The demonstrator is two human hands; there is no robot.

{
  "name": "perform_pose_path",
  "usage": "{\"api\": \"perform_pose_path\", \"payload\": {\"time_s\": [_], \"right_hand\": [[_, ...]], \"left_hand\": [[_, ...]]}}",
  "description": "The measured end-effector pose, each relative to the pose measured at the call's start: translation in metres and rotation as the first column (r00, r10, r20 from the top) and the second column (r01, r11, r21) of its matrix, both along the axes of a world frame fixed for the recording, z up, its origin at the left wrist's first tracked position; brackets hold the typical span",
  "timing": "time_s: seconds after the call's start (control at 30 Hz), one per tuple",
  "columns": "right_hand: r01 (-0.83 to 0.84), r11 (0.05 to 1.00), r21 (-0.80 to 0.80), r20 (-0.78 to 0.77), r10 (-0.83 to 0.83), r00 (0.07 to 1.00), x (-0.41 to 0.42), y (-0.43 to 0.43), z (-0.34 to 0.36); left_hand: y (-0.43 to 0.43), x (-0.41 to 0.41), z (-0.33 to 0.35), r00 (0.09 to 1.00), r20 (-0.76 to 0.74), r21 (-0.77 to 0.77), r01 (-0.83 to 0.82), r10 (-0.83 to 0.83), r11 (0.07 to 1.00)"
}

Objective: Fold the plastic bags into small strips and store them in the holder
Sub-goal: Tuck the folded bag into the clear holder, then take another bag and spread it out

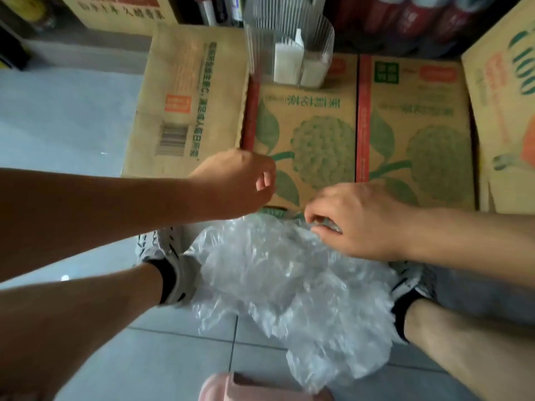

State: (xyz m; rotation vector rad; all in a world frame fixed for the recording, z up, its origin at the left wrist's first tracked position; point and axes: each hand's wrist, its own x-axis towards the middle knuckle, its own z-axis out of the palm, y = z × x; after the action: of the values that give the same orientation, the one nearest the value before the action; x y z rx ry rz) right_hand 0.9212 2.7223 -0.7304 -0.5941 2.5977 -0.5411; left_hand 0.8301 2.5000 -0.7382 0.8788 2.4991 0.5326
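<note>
Your right hand point(356, 218) pinches the edge of a clear plastic bag point(275, 273), heaped on the floor point(144, 357) between your shoes point(170, 256), probably to lift it free. Your left hand point(237, 180) is curled; if it holds film, I cannot tell.

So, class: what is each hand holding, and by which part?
The right hand pinches the crumpled clear plastic bag at its upper edge; the left hand holds nothing.

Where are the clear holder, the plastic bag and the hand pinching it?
clear holder point(262, 39): head view, on its ribbed left wall.
plastic bag point(275, 273): head view, on its crumpled middle.
right hand point(359, 221): head view, on the back of the hand.
</note>
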Motion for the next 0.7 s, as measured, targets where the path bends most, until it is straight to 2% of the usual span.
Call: {"api": "perform_pose_path", "payload": {"time_s": [0.17, 0.23, 0.37, 0.43, 0.53, 0.63, 0.7], "right_hand": [[0.051, 0.990, 0.132, 0.140, -0.070, 0.988, 0.050, -0.031, -0.048], [0.083, 0.986, 0.145, 0.159, -0.106, 0.982, 0.063, -0.044, -0.070], [0.106, 0.990, 0.090, 0.161, -0.120, 0.980, 0.080, -0.066, -0.101], [0.067, 0.994, 0.083, 0.138, -0.079, 0.987, 0.086, -0.076, -0.111], [0.098, 0.995, 0.021, 0.100, -0.099, 0.990, 0.091, -0.085, -0.117], [0.233, 0.965, -0.120, 0.099, -0.221, 0.970, 0.085, -0.082, -0.108], [0.396, 0.891, -0.223, 0.161, -0.367, 0.916, 0.070, -0.072, -0.093]], "left_hand": [[-0.024, 0.068, -0.051, 0.991, 0.130, -0.225, 0.016, 0.014, 0.974], [-0.040, 0.084, -0.071, 0.992, 0.122, -0.293, 0.077, -0.043, 0.953], [-0.087, 0.100, -0.085, 0.962, 0.120, -0.314, 0.271, -0.245, 0.910], [-0.110, 0.103, -0.090, 0.963, 0.091, -0.321, 0.268, -0.252, 0.908], [-0.121, 0.103, -0.091, 0.990, 0.094, -0.202, 0.120, -0.103, 0.972], [-0.110, 0.090, -0.079, 0.991, 0.121, 0.048, -0.054, 0.048, 0.997], [-0.095, 0.073, -0.059, 0.974, 0.170, 0.151, -0.176, 0.150, 0.973]]}}
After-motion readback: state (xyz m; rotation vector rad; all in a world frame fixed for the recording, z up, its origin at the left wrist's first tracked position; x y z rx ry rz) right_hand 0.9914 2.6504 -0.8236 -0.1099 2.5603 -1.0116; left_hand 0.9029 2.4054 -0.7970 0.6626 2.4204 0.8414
